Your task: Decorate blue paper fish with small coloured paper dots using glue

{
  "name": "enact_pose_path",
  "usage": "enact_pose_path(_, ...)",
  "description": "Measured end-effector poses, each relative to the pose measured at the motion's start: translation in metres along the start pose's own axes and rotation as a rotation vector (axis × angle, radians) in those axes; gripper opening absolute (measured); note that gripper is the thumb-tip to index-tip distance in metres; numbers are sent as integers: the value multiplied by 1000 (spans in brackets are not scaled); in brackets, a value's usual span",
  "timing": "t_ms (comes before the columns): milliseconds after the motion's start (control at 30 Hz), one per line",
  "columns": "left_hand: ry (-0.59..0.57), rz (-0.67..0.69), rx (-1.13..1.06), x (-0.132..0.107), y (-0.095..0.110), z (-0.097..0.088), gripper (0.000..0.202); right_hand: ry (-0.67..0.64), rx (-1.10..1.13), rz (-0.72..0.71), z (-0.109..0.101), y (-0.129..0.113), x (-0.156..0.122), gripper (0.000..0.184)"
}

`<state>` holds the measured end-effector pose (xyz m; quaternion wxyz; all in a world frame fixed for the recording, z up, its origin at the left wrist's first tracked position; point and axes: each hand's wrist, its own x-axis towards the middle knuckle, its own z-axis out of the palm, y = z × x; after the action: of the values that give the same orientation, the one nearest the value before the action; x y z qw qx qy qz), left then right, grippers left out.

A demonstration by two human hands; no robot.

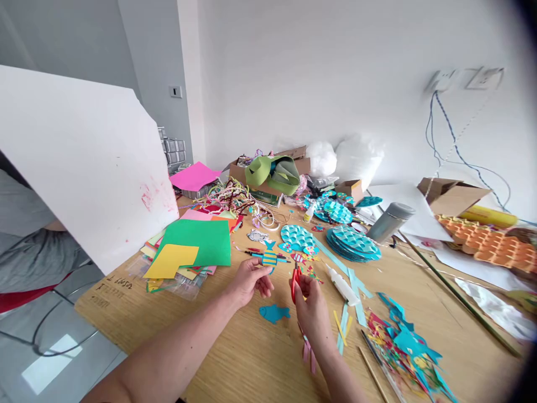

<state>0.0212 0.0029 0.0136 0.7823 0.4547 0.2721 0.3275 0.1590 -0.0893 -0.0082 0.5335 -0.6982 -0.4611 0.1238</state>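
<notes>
My left hand [250, 280] pinches a blue paper fish with yellow stripes [269, 258] between thumb and fingers, just above the table. Opposite it, my right hand [309, 302] is closed round the red handles of a pair of scissors [295, 284], whose blades point away from me. A plain blue paper fish [274, 313] lies flat on the wood between my forearms. Beyond my hands are pens and several small coloured paper fish [298, 258]. A white glue bottle [343, 286] lies to the right of the scissors, over pale blue paper strips [356, 288].
Coloured paper sheets [197, 240] are piled at left, near a large white board [84, 168]. Scaly blue discs [352, 242] and a grey flask [390, 221] stand back right. Paper scraps [403, 341] and thin sticks [373, 372] lie front right. Someone sits behind the board.
</notes>
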Motion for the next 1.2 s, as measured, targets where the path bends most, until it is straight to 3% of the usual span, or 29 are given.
enact_pose_path(200,-27,-6,-6,2,-1,-1,42,28,422,207,-4,-3,4,41)
enact_pose_path(333,-35,-22,15,2,-1,-2,41,33,569,283,-4,-6,4,41)
enact_pose_path(800,-122,-56,79,0,-18,3,29,-103,512,196,11,-10,-8,41)
enact_pose_path(1067,-140,-83,125,-4,-20,7,27,1,478,150,10,-10,-8,35)
enact_pose_path(1200,-75,20,200,-4,-15,9,25,-17,435,122,8,-10,-6,34)
